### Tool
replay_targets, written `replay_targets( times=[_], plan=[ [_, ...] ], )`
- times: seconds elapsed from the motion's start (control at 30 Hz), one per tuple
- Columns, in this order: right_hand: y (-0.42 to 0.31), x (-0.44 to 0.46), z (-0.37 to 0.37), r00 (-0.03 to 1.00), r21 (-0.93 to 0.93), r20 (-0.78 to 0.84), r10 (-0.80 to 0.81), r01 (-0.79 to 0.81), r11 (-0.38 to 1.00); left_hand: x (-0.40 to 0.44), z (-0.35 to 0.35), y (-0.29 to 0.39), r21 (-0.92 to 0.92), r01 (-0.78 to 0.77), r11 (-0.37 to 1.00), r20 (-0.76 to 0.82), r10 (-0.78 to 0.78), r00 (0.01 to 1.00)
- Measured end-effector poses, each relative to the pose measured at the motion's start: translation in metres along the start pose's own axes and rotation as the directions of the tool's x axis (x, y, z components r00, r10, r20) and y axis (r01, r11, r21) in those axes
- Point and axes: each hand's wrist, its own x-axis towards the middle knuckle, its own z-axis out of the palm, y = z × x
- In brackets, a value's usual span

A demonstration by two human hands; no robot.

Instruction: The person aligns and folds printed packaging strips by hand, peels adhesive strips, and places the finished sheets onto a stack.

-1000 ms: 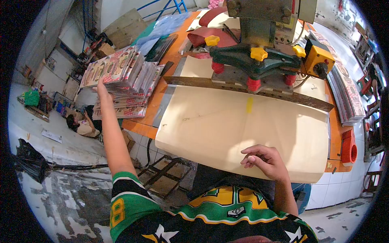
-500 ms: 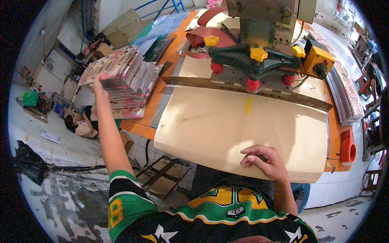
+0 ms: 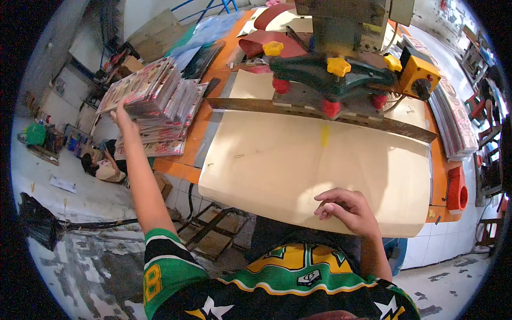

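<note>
A tall stack of printed packets in clear plastic (image 3: 144,88) leans on the left of the orange table. Against its near edge rests my left hand (image 3: 124,120), thumb and a finger apart; the other fingers are partly hidden. Over the near edge of a cream sheet (image 3: 266,160) hovers my right hand (image 3: 349,209), fingers loosely bent and apart, with nothing in it. Behind the sheet's middle stands a press with a dark green head (image 3: 330,80) and yellow knobs. A long metal bar (image 3: 320,118) lies low across the sheet beneath it.
More packets (image 3: 453,120) are stacked on the right of the orange table (image 3: 178,169). A red tape dispenser (image 3: 456,189) sits at the right corner, below a yellow control box (image 3: 418,78). Another person (image 3: 106,165) is low on the floor at left.
My left hand has shifted slightly left and down along the stack's edge, and a finger now shows apart from the thumb. My right hand stays nearly still. The view has turned slightly.
</note>
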Motion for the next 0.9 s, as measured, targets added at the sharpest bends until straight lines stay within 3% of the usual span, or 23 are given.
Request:
replay_targets(
  times=[0.27, 0.47, 0.57, 0.67, 0.9],
  plan=[
    [0.002, 0.0, 0.0, 1.0, -0.001, 0.013, 0.002, -0.002, 1.0, -0.031, 0.01, 0.02, -0.003, -0.081, 0.997, -0.067, 0.08, 0.995],
    [0.001, -0.001, 0.001, 1.0, 0.029, 0.006, 0.001, -0.001, 1.0, -0.017, -0.002, 0.013, -0.005, -0.038, 0.999, 0.005, 0.038, 0.999],
    [0.001, -0.002, 0.0, 1.0, 0.013, 0.006, -0.013, 0.013, 1.0, -0.028, -0.002, 0.011, -0.055, 0.017, 0.998, -0.043, -0.019, 0.999],
    [0.001, -0.001, 0.0, 1.0, 0.006, 0.009, -0.003, 0.002, 1.0, -0.018, -0.013, 0.006, -0.104, 0.015, 0.994, 0.076, -0.008, 0.997],
    [0.001, -0.001, 0.001, 1.0, 0.009, 0.002, -0.003, 0.003, 1.0, -0.006, -0.023, 0.0, -0.048, 0.016, 0.999, 0.005, -0.015, 1.0]
  ],
)
